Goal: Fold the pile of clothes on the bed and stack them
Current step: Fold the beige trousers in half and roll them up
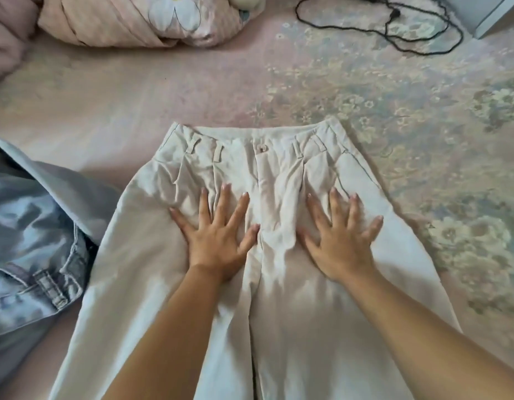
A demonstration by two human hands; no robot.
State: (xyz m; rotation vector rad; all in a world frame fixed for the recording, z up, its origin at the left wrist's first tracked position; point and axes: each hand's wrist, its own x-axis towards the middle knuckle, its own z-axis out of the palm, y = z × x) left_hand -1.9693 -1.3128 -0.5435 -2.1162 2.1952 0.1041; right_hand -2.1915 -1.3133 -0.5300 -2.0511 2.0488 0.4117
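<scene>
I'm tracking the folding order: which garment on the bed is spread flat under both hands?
The beige trousers, laid out waistband away, with the left hand and right hand pressing on them. The blue jeans lie crumpled, untouched, at the left.

No writing to read anywhere here, folks: the cream trousers (279, 197) show a plain waistband with a bare button and no legible tag. The blue denim garment (33, 241) at the left carries no readable label either, and the floral bedsheet (423, 111) and the daisy-print quilt (120, 21) bear only patterns, no letters, numbers or brand marks.
</scene>
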